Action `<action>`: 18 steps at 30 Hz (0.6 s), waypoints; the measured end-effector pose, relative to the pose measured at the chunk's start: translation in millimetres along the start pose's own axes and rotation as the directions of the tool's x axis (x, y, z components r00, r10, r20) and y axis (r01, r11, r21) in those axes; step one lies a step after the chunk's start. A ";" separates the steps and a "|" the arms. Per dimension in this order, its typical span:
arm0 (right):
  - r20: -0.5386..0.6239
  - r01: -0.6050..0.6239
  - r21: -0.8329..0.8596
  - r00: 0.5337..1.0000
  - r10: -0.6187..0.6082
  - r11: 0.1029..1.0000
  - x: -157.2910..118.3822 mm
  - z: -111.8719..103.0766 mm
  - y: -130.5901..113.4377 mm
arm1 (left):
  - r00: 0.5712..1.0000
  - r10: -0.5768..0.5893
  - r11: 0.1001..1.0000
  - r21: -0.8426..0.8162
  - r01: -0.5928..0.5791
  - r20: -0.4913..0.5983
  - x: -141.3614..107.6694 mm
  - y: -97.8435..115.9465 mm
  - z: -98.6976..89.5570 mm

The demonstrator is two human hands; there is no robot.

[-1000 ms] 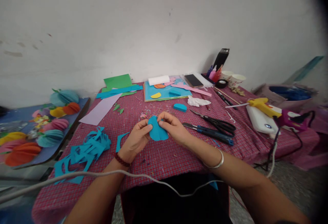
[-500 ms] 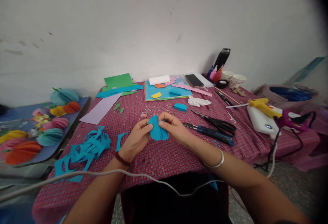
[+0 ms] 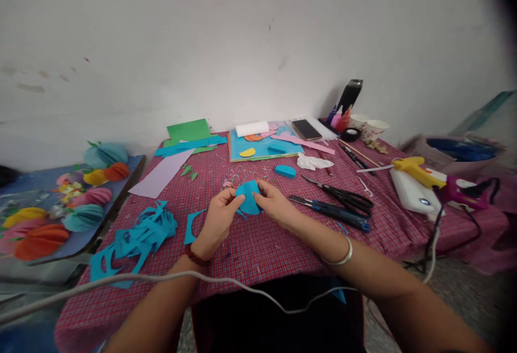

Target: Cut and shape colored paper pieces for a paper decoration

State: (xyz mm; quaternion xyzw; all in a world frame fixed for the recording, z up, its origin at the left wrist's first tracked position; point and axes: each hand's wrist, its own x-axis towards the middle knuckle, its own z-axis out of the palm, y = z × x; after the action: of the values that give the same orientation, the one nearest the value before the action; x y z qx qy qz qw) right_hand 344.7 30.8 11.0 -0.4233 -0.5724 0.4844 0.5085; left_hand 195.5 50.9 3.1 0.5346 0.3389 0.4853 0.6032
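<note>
Scissors (image 3: 334,191) and cutter (image 3: 331,213) are parked nearby, left forearm (image 3: 161,310) is crossed by cable (image 3: 133,276); round-edged blue paper (image 3: 248,198) is pinched by left hand (image 3: 220,212) and right hand (image 3: 278,205).

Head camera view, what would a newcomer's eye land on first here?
Probably the bright blue paper at the middle of the view, held between the left hand and the right hand above the red checked cloth. Next, perhaps, the tangled blue offcuts to the left, and the colorful paper balls at the far left. On the right, the yellow glue gun stands out.
</note>
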 end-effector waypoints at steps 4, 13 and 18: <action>-0.025 0.072 -0.359 0.996 -0.086 0.931 2.0 -5.2 4.2 | 1.000 0.016 0.995 0.099 -0.013 -0.025 1.0 -5.2 -1.2; -0.177 0.065 -0.587 0.963 -0.206 0.807 13.0 -19.0 6.7 | 0.982 -0.184 0.976 -0.106 0.188 0.045 6.3 7.7 -4.8; -0.096 -0.053 -0.186 0.995 0.036 0.981 18.4 -17.7 16.5 | 0.973 -0.221 0.966 0.152 0.208 0.071 51.3 41.0 -52.4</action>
State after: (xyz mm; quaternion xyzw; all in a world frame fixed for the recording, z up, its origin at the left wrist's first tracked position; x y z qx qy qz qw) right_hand 359.8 53.8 -1.8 -0.5041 -0.5820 0.4194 0.4810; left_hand 153.1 114.3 38.3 0.5575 0.4021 0.3677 0.6264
